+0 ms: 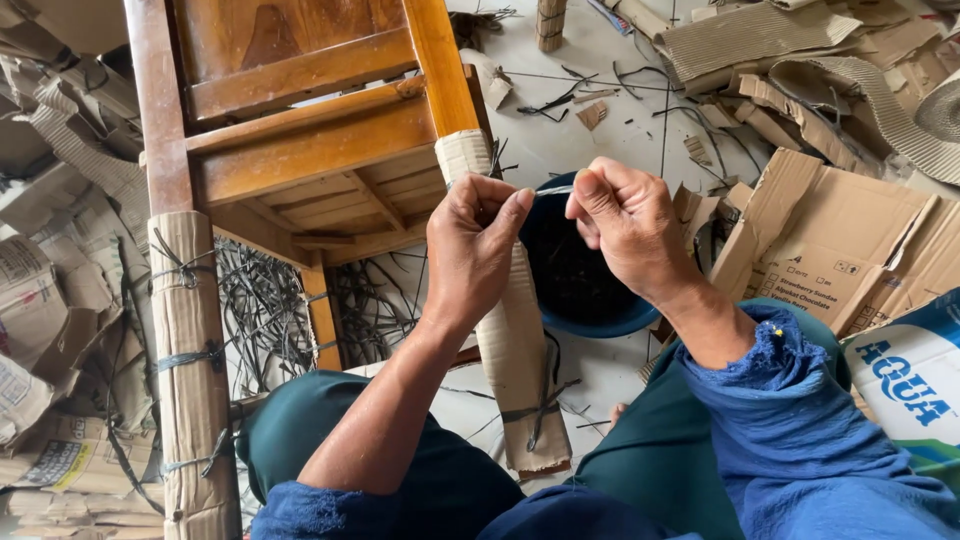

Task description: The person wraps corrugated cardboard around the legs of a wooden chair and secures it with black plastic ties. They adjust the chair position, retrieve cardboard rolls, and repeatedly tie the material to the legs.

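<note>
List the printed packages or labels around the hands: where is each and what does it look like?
Brown cardboard box: flattened, right of the right hand, small dark print and checkboxes.
White sack: far right edge, blue lettering, green band.
Printed cardboard scraps: lower left, crumpled, tan with faded markings.
No screens or signs.

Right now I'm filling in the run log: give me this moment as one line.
left hand: pinching thin strip | right hand: pinching same strip | below: dark bowl | beside: cardboard-wrapped chair leg
</note>
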